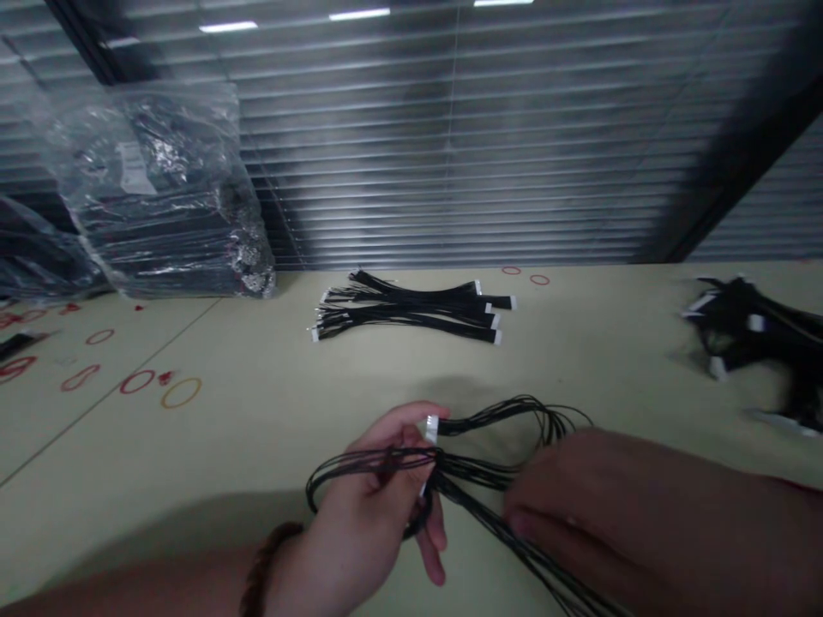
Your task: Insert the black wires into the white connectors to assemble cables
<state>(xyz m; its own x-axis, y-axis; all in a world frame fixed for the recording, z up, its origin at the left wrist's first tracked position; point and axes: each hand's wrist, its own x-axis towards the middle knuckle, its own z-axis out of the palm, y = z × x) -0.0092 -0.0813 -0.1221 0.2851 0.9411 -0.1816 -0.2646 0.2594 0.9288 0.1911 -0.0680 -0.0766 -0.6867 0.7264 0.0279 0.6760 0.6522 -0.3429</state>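
Your left hand (pixel 379 506): fingers closed round black wire bundle (pixel 489 470), low over bench (pixel 257 446). Bundle's long axis ran left-right, loops at both ends, loose strands trailing lower right; white connector (pixel 432 426) pointed up by thumb. Your right hand (pixel 566 506) lay on strands; grip blurred, cannot tell.

We see a dim, flat-lit scene. Strip lights (pixel 358 14) reflect along the top edge, and glare glints off the plastic bag (pixel 160 188) at upper left. A soft shadow lies on the table (pixel 193 514) at lower left. The left hand (pixel 373 514) gripping black wires (pixel 469 470) is fairly sharp; the right hand (pixel 597 506) and the cable pile (pixel 752 334) at the right edge smear with blur.
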